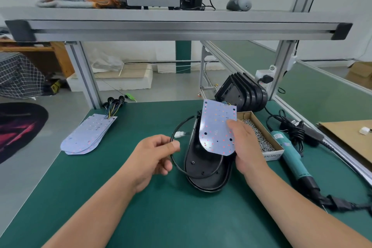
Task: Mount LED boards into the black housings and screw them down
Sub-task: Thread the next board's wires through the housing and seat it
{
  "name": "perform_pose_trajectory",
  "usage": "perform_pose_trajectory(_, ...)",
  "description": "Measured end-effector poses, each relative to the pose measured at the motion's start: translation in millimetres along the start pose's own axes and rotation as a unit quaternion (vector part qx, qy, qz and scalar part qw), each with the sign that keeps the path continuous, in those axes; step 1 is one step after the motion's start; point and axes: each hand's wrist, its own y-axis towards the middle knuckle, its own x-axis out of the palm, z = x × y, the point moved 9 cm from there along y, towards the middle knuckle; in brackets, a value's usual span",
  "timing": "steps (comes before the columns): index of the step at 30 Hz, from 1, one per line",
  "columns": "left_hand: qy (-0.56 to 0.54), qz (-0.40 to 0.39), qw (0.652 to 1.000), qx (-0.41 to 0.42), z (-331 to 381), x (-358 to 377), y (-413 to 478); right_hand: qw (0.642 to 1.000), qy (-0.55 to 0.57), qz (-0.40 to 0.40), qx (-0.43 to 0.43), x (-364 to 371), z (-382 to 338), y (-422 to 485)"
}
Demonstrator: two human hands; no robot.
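Observation:
A black oval housing (pixel 203 173) lies on the green mat in the middle. My right hand (pixel 244 145) holds a white LED board (pixel 216 127) tilted up over the housing, thumb on its face. My left hand (pixel 156 154) pinches the housing's black cable (pixel 177 127), which loops left and ends in a small white connector (pixel 178 134).
A stack of LED boards (pixel 88 134) with wires lies at the left. Several black housings (pixel 244 92) stand at the back right. A cardboard box of screws (pixel 261 137) and a teal electric screwdriver (pixel 290 157) lie to the right. An aluminium frame post (pixel 86 74) rises at back left.

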Motion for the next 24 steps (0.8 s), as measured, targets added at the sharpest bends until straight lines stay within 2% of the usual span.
perform_pose_trajectory(4, -0.113, -0.035, 0.993, -0.002, 0, 8, 1, 0.996, 0.036, -0.031, 0.070, 5, 15, -2)
perform_pose_trajectory(9, -0.122, -0.063, 0.990, 0.029, -4, 16, 4, 0.992, 0.051, -0.054, 0.105, 14, 19, -10)
perform_pose_trajectory(11, -0.062, -0.069, 0.995, 0.027, -11, 24, 6, 0.989, 0.064, -0.064, 0.118, 21, 22, -14)
perform_pose_trajectory(14, 0.050, -0.011, 0.997, 0.053, -14, 29, 6, 0.983, 0.096, -0.075, 0.138, 31, 26, -19)
perform_pose_trajectory(18, 0.195, 0.012, 0.975, 0.110, -1, 29, 1, 0.979, 0.132, -0.055, 0.144, 26, 20, -19)
perform_pose_trajectory(20, 0.307, 0.051, 0.943, 0.118, 6, 15, 1, 0.977, 0.156, -0.036, 0.142, 18, 15, -18)
perform_pose_trajectory(21, 0.379, 0.070, 0.915, 0.117, 10, 7, 0, 0.976, 0.168, -0.028, 0.139, 13, 12, -17)
perform_pose_trajectory(24, 0.582, 0.146, 0.793, 0.103, 26, -20, -5, 0.975, 0.191, -0.013, 0.118, 2, 5, -13)
